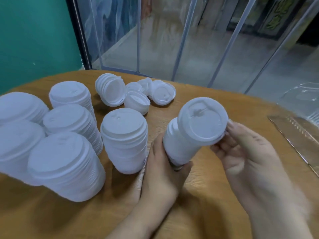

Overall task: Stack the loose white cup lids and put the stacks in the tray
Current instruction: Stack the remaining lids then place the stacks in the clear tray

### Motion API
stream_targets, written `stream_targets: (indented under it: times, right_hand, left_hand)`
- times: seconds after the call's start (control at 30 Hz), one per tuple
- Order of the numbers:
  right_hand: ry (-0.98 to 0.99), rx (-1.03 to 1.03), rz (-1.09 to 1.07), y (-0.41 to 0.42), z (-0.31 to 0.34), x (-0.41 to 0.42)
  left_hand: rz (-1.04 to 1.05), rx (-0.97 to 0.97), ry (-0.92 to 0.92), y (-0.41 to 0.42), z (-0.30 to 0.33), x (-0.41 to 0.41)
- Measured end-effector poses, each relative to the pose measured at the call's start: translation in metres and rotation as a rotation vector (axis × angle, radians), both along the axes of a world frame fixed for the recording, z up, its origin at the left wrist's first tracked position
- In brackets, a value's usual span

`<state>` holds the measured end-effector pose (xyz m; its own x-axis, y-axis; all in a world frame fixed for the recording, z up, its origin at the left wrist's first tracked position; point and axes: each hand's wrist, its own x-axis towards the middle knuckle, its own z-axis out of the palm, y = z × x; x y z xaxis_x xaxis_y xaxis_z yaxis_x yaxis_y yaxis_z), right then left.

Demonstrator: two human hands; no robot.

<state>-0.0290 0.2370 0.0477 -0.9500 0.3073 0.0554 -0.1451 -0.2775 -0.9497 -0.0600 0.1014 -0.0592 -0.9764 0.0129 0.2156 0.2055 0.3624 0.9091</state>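
Note:
A tilted stack of white cup lids (193,131) is held over the wooden table (215,195), its top face turned toward me. My left hand (162,168) grips the stack's lower end from the left. My right hand (245,152) holds the top lid's rim with its fingertips. An upright stack (125,140) stands just left of my left hand. Several more upright stacks (69,135) crowd the table's left side. Loose lids (138,94), some lying on edge or upside down, sit at the table's far middle. A clear tray (303,99) shows at the right edge.
A flat transparent sheet or tray lid (300,135) lies on the table's right edge. Behind the table stand a teal wall (34,40) and glass partitions (172,40). Bare wood shows at the near side between my forearms.

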Motion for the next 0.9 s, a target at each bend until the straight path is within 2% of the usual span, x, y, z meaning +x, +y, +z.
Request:
stream_targets:
  times: [0.2,0.57,0.9]
  right_hand:
    - [-0.178,0.072,-0.081,-0.008,-0.010,-0.010]
    - [-0.241,0.273,-0.147,-0.004,-0.010,-0.032]
    - [-0.201,0.411,-0.182,0.005,-0.015,-0.034]
  left_hand:
    - [0.005,0.015,0.022,0.000,0.001,0.002]
    - [-0.025,0.016,0.028,-0.002,0.002,0.004]
    - [-0.027,0.026,0.011,-0.003,0.002,0.003]
